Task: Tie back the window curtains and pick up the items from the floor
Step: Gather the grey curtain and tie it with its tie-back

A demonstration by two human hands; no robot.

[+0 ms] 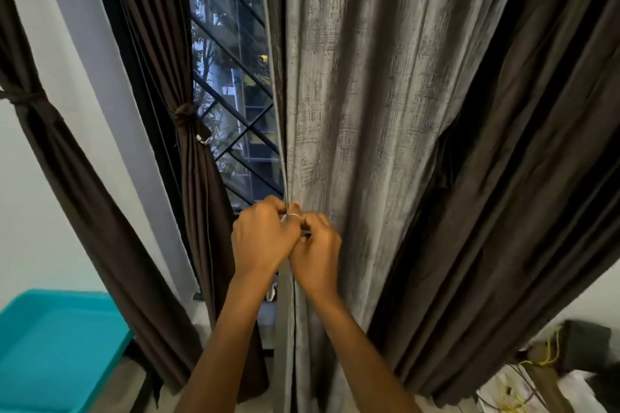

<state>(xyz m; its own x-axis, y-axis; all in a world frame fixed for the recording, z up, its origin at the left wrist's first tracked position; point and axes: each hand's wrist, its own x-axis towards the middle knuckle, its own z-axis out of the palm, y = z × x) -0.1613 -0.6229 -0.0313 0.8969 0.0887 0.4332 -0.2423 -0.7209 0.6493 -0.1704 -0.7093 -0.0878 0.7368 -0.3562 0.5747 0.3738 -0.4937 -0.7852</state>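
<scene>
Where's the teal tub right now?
Bottom-left of the head view, the teal tub sits just left of the leftmost tied brown curtain.

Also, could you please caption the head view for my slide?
Left hand and right hand pinch the edge of the grey curtain, beside a tied brown curtain.

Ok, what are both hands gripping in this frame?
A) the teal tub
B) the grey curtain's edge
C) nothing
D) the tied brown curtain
B: the left hand and right hand meet at the left edge of the grey curtain, with their fingers curled round it.
</scene>
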